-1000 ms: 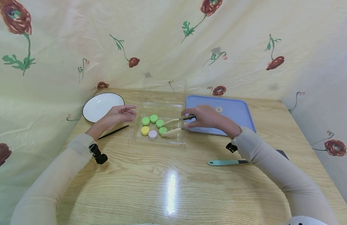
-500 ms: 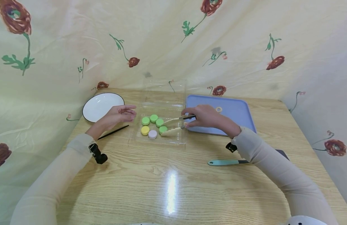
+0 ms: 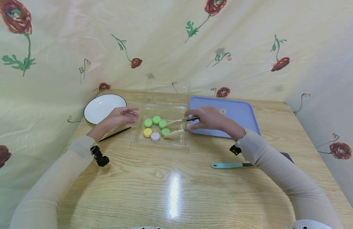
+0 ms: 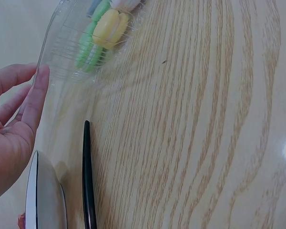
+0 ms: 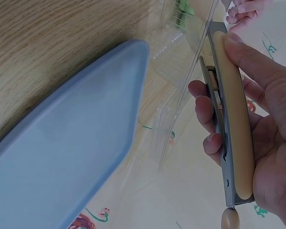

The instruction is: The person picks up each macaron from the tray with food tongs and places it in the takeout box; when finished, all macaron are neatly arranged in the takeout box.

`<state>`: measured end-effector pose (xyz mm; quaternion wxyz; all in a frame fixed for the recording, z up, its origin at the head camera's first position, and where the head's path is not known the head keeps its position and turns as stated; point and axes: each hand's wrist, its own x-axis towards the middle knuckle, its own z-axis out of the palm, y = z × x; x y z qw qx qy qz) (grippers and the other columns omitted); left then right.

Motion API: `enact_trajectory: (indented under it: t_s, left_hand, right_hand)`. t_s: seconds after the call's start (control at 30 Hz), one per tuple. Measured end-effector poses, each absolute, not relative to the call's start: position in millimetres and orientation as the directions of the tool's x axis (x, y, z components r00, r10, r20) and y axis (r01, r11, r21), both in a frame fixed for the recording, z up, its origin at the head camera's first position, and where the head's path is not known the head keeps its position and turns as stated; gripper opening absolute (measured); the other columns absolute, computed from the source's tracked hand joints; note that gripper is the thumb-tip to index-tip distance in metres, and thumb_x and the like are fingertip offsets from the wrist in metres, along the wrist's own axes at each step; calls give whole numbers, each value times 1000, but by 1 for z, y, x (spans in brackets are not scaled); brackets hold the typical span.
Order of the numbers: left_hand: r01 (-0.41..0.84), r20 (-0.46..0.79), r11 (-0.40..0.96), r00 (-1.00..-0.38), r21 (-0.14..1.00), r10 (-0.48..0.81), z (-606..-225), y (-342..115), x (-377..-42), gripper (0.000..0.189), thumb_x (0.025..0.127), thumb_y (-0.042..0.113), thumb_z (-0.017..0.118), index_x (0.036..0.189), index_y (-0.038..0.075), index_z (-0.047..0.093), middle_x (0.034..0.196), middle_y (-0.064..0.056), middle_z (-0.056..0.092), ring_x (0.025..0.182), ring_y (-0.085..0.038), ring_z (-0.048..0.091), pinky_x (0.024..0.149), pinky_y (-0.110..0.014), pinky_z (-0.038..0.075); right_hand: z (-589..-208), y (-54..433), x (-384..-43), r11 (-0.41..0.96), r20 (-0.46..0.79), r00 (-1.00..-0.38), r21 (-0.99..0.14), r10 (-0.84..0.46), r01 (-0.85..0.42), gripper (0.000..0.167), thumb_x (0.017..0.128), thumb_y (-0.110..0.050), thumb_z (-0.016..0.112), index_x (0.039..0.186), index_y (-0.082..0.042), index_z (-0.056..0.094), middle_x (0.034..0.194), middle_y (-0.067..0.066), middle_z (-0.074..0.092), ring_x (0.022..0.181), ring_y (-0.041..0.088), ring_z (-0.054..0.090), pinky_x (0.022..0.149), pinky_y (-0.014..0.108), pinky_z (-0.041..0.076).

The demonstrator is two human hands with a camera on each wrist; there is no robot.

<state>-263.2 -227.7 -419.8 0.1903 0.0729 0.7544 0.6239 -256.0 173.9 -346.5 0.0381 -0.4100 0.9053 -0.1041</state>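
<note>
My right hand (image 3: pixel 206 118) holds a pair of tongs (image 5: pixel 233 114) with cream handle covers and cream tips. The tips reach into a clear plastic box (image 3: pixel 176 144) and stand apart at the right-hand green macaron (image 3: pixel 166 132); whether they touch it I cannot tell. Beside it lie another green macaron (image 3: pixel 162 124), two more green ones, a yellow macaron (image 3: pixel 147 133) and a pale lilac macaron (image 3: pixel 155 136). My left hand (image 3: pixel 119 117) pinches the box's left edge between thumb and fingers, as the left wrist view shows. The hinged lid (image 3: pixel 166 92) stands raised behind.
At the back left is a white dish (image 3: pixel 103 106) with a dark rim, and a thin black stick (image 3: pixel 116 134) lies before it. A blue tray (image 3: pixel 245 117) bearing a small ring is at right. A teal-handled utensil (image 3: pixel 226 165) lies partly under the right forearm.
</note>
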Motion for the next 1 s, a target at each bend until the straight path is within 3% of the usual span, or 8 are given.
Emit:
enact_trajectory:
  t_s: [0.3,0.53,0.67,0.83,1.0]
  left_hand:
    - [-130,-198,209,-917,969,347,-419,-228,-263,60,99,5,64,154,-1,40,120,-3,60,103,-8,66,92,-23,60]
    - [-128,-196,206,-915,970,352,-420,-228,-263,59,100,4,64,154,-1,39,120,-3,60,106,-11,66,93,-22,60]
    - [-126,-195,209,-915,970,352,-420,-228,-263,60,100,5,63,154,0,39,122,-4,60,107,-11,65,93,-22,60]
    - [-130,-199,212,-916,969,348,-421,-228,-263,60,100,5,64,154,0,40,122,-5,59,109,-14,65,93,-22,59]
    - [-130,-199,213,-917,968,345,-420,-228,-263,60,99,6,65,154,0,40,121,-4,60,108,-13,65,93,-22,60]
  right_hand:
    - [-347,174,-257,649,1,-666,-225,-746,-727,49,84,-37,84,126,-15,68,96,12,78,61,14,60,48,27,36]
    - [-346,176,-256,655,-13,-671,-234,-741,-718,54,84,-38,84,130,-14,68,67,1,64,56,12,50,49,26,31]
    - [-347,177,-256,656,-16,-672,-235,-740,-717,57,84,-40,84,132,-12,68,62,-1,61,54,11,49,48,26,30]
    - [-347,179,-255,659,-13,-679,-251,-734,-709,59,84,-41,83,132,-9,68,68,1,66,55,10,49,48,26,33]
    - [-346,182,-253,674,4,-700,-263,-715,-690,63,83,-40,84,133,-7,67,87,7,74,62,12,54,50,27,36]
